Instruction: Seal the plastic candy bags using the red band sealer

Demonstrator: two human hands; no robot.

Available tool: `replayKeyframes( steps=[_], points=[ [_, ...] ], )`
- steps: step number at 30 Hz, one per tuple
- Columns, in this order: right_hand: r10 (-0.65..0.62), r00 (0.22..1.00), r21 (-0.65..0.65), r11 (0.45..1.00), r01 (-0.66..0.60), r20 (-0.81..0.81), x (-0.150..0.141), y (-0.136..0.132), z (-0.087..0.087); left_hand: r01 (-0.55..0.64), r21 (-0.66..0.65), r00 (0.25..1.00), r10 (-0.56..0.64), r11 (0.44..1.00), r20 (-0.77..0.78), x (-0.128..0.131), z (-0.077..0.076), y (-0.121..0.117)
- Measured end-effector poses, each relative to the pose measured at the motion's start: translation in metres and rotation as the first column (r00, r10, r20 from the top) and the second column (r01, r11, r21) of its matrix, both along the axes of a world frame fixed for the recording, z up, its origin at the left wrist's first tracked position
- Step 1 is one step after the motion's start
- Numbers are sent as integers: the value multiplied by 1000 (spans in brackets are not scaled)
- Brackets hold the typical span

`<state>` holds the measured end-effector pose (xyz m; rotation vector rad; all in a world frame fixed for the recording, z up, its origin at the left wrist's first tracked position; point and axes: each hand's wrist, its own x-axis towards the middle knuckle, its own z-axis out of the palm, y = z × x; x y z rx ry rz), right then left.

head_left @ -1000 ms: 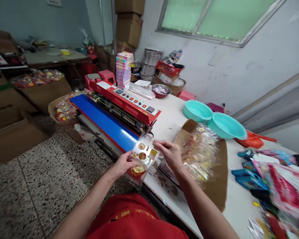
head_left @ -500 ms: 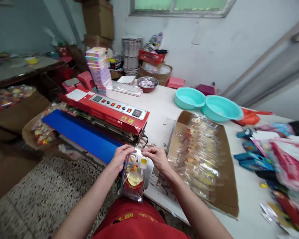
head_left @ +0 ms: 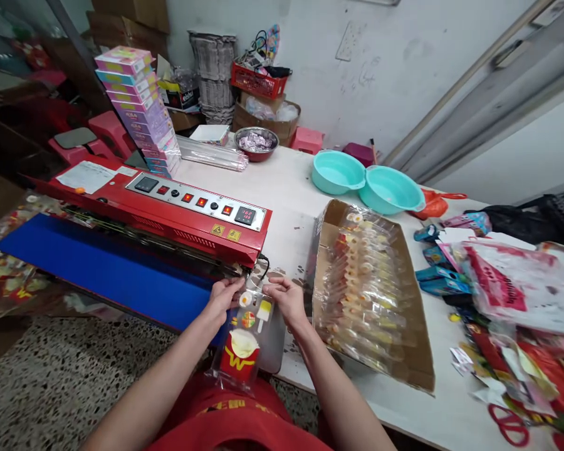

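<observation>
The clear plastic toy bag (head_left: pixel 242 341) now hangs lower, off the white bench (head_left: pixel 291 188) edge. The left hand (head_left: pixel 223 295) and right hand (head_left: pixel 286 299) pinch its top, by the red sealing machine (head_left: pixel 169 210).

Scuffed white wall (head_left: pixel 404 56), speckled terrazzo floor (head_left: pixel 51 388), white table (head_left: pixel 291 188).
</observation>
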<state>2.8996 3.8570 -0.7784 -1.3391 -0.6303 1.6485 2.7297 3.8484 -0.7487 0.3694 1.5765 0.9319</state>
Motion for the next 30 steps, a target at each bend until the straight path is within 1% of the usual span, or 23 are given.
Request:
replayKeyframes(
  steps=[2, 4, 7, 9, 11, 12, 14, 16, 18, 19, 20, 21, 22, 23, 24, 25, 26, 27, 28, 29, 30],
  points=[
    [-4, 1000, -9, 1000, 4, 4, -9, 10, -5, 0, -25, 1000, 1, 1000, 14, -12, 3, -2],
    [3, 1000, -1, 1000, -3, 27, -20, 21, -10, -31, -24, 999, 31, 999, 8, -21, 3, -2],
    [8, 998, 33, 999, -10, 61, -37, 32, -12, -101, 22, 995, 101, 995, -21, -32, 0, 2],
    [-15, 995, 86, 996, 7, 100, -43, 29, -9, -147, 69, 987, 151, 987, -59, -42, -1, 6],
    [-48, 974, 205, 979, 2, 220, -38, 15, -1, -190, 108, 970, 204, 976, -134, -57, 3, 9],
    [-61, 951, 274, 962, -25, 302, -30, 5, 3, -209, 121, 955, 229, 970, -188, -66, 7, 9],
    [-83, 879, 392, 912, -123, 469, -6, -22, 13, -236, 142, 906, 271, 961, -325, -84, 19, 7],
    [-131, 793, 492, 839, -231, 595, 27, -54, 22, -263, 174, 825, 315, 949, -469, -98, 32, 3],
    [-264, 666, 601, 721, -344, 698, 66, -87, 28, -258, 240, 694, 353, 936, -627, -104, 39, -3],
    [-355, 579, 636, 659, -401, 734, 86, -103, 30, -220, 286, 606, 361, 933, -709, -103, 40, -8],
    [-446, 482, 650, 615, -447, 754, 106, -119, 30, -138, 334, 482, 357, 933, -800, -100, 38, -15],
    [-528, 380, 650, 593, -475, 760, 126, -133, 30, -34, 372, 374, 357, 928, -856, -94, 35, -25],
    [-587, 281, 640, 596, -485, 759, 147, -147, 27, 80, 397, 285, 361, 914, -888, -87, 29, -37],
    [-623, 192, 627, 615, -479, 758, 167, -159, 23, 189, 411, 217, 370, 892, -903, -78, 23, -52],
    [-636, 119, 608, 644, -464, 763, 187, -169, 18, 282, 417, 185, 378, 864, -907, -68, 16, -70],
    [-631, 63, 586, 673, -451, 773, 205, -177, 13, 364, 412, 161, 380, 835, -911, -57, 9, -88],
    [-615, 25, 561, 701, -440, 788, 221, -183, 7, 440, 394, 137, 373, 807, -918, -46, 2, -106],
    [-596, 6, 539, 723, -432, 803, 235, -187, 1, 508, 368, 115, 362, 779, -925, -35, -5, -124],
    [-574, 8, 522, 739, -427, 819, 247, -189, -5, 573, 337, 101, 344, 747, -934, -24, -10, -140],
    [-555, 31, 514, 746, -424, 831, 256, -189, -9, 636, 302, 95, 317, 710, -944, -13, -14, -153],
    [-541, 70, 516, 743, -427, 838, 262, -188, -12, 694, 271, 99, 285, 667, -953, -1, -16, -162]
  ],
)
